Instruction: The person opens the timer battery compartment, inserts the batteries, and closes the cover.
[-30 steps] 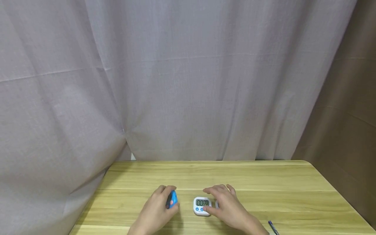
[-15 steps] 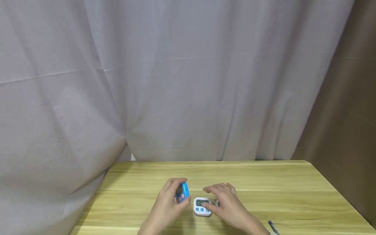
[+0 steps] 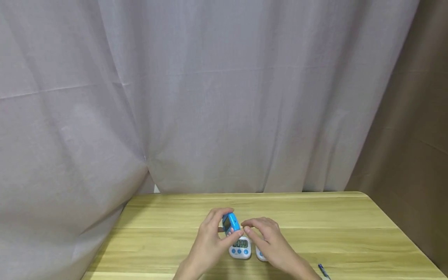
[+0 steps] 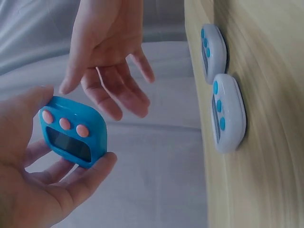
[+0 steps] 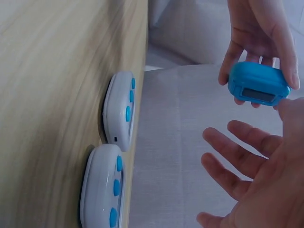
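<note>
Head view shows my left hand (image 3: 211, 239) gripping the blue timer (image 3: 232, 223) above the table (image 3: 157, 233), near my empty, loose-fingered right hand (image 3: 270, 239); I judge this a hand-to-hand step, and the next move seems to call for careful right-finger contact.

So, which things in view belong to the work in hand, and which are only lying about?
Job:
blue digital timer, held by the left hand
probably left white digital timer, right white digital timer

Apparently lying about:
pen on table

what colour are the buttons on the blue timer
Its buttons are coral pink, clearest in the left wrist view.
</note>
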`<state>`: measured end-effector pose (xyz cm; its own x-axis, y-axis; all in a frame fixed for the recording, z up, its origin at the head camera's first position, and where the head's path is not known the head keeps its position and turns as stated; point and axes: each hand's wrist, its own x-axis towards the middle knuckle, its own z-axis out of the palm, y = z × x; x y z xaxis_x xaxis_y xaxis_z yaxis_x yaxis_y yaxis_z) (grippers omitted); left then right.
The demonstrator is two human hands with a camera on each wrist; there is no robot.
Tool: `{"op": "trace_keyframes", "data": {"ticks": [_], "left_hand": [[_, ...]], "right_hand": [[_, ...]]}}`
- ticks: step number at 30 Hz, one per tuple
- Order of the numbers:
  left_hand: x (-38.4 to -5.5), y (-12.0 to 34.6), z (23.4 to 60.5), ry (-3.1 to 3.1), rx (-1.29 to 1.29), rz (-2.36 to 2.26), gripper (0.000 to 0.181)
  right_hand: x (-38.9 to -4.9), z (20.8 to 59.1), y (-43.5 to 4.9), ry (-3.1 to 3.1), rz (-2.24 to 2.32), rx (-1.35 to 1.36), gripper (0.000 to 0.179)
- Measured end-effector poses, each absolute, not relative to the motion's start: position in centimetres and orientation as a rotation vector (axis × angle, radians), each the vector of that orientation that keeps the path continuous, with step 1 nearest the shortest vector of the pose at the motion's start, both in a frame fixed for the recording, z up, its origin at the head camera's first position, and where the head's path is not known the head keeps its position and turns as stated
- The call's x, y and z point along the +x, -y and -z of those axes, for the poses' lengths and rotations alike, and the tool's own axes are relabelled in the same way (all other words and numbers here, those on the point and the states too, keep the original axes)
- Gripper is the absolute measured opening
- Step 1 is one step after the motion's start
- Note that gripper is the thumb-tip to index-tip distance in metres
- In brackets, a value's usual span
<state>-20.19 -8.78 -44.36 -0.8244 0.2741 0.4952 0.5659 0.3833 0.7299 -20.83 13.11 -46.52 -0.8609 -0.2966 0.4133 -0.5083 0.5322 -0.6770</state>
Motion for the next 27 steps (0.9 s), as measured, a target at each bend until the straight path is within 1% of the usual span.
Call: {"op": "trace_keyframes", "data": {"ticks": [4,9,13,16,22,27], "left_hand": [[-20.2,8.4,44.2,2.308,-0.734,1.501,0.057],[-20.3,7.8,44.1,2.232,-0.707,1.599,0.053],[-20.4,7.4,44.1,2.187,-0.709,1.669,0.051],[-20.4,7.2,44.0,2.164,-0.715,1.729,0.053],[-20.0,6.7,44.0,2.125,-0.753,1.882,0.056],[-19.8,6.6,44.0,2.084,-0.776,2.004,0.06]], "right_hand": [[-20.9,46.4,-13.1,2.495,-1.289,0.678,0.024],[-20.6,46.0,-13.1,2.471,-1.357,0.709,0.027],[-20.5,45.7,-13.1,2.503,-1.433,0.669,0.026],[-20.6,45.4,-13.1,2.547,-1.512,0.643,0.028],[-20.6,45.1,-13.7,2.575,-1.735,0.738,0.037],[-20.9,44.8,-14.0,2.478,-2.01,0.818,0.036]]}}
